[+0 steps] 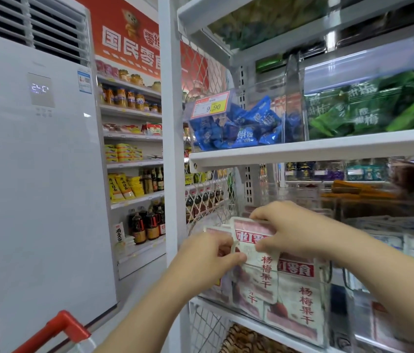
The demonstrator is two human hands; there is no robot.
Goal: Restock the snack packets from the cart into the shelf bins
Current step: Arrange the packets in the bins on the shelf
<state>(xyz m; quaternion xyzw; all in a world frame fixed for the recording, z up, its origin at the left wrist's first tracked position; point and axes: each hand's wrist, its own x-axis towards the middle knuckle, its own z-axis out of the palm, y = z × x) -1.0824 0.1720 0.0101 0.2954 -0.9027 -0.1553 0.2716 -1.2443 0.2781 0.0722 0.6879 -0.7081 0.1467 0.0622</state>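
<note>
Pinching one snack packet with both the left hand and right hand over the clear bin; it's probably snagging on the packed row and buckling.

On my feed's left there's a tall white air conditioner with its little display lit, and a red banner with big white characters up behind it. Back shelves beside it hold orange jars up top, yellow packets lower, dark bottles near the bottom. Closer in, a 9.90 price tag hangs just below a white wire mesh panel.
</note>
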